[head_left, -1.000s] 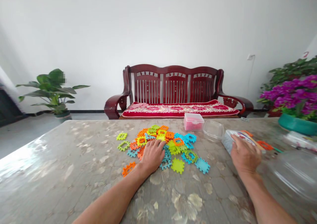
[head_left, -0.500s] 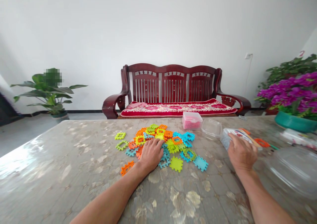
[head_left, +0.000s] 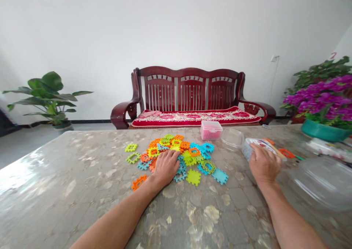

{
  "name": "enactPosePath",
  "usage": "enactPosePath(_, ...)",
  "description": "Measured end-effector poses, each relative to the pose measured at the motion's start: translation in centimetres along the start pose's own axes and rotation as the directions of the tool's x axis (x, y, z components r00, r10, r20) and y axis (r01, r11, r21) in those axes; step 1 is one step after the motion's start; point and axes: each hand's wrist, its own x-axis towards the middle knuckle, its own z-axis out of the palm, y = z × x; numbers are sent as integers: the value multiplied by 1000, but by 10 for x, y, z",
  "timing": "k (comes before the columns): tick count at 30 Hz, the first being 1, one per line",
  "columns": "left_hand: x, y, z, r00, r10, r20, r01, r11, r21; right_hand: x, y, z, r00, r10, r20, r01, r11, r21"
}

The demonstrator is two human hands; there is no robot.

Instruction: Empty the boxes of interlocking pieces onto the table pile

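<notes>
The only sign I can read is a red number 2 (head_left: 333,55) on the white wall, just above the green leaves of the purple flower plant (head_left: 327,96) at the right. Left of that plant, the box (head_left: 260,145) under the fingers of my right hand (head_left: 263,164) has a printed, colourful lid, but its print is too small and blurred for me to read. I can make out no other text, label or brand.

Home living rm: wooden sofa (head_left: 189,98), houseplant (head_left: 48,95).
</notes>
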Motion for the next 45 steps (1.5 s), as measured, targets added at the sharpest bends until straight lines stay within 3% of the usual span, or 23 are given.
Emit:
enactPosePath(12,0,1,0,1000,-19,-5,19,999,-34,-1,1,-1,994,64,87,-67,997,32)
enactPosePath(36,-1,1,-2,1000,3,-19,-4,1000,-24,5,-2,-4,996,65,67,-70,995,68)
enactPosePath(45,-3,-2,-1,1000,5,-25,-4,1000,16,13,-9,-7,1000,-12,17,12,1000,3)
